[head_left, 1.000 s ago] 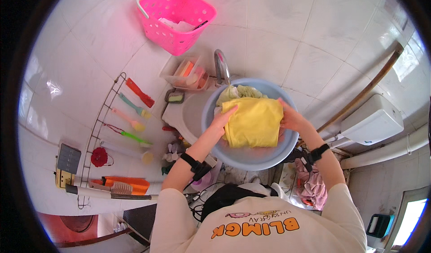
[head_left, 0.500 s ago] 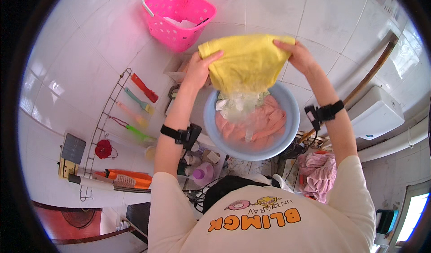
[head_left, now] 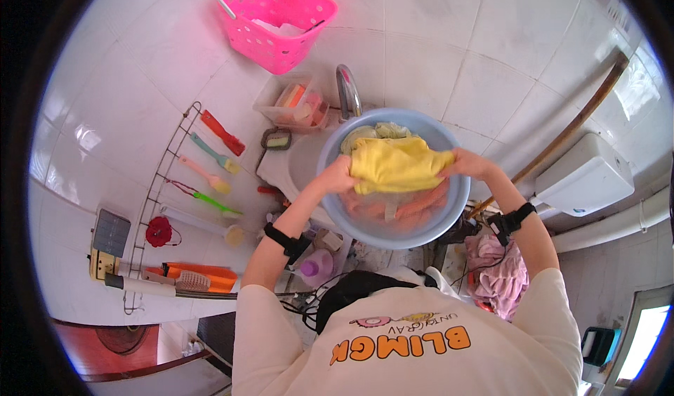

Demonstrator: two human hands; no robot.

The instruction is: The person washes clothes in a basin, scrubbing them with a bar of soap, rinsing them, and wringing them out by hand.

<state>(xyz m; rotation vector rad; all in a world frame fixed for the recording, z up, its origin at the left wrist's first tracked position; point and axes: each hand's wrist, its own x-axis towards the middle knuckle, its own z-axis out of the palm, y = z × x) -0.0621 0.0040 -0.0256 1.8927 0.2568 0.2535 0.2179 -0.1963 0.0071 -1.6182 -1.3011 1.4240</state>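
Observation:
A yellow cloth garment stretches between my two hands, low over a round blue basin. My left hand grips its left side, and my right hand pinches its right side. Under it, a pink garment lies in the basin, blurred as if in cloudy water. Pale greenish cloth is bunched at the basin's far side. The yellow garment hides the middle of the basin, so I cannot make out its exact kind.
A faucet rises behind the basin, over a white sink. A clear box stands left of it, below a pink basket. Brushes hang from a wire rack. A wooden pole leans at right by a white tank.
Both hands have come down and nearer with the yellow garment, from above the basin's far edge into its mouth. The faucet and clear box now show behind.

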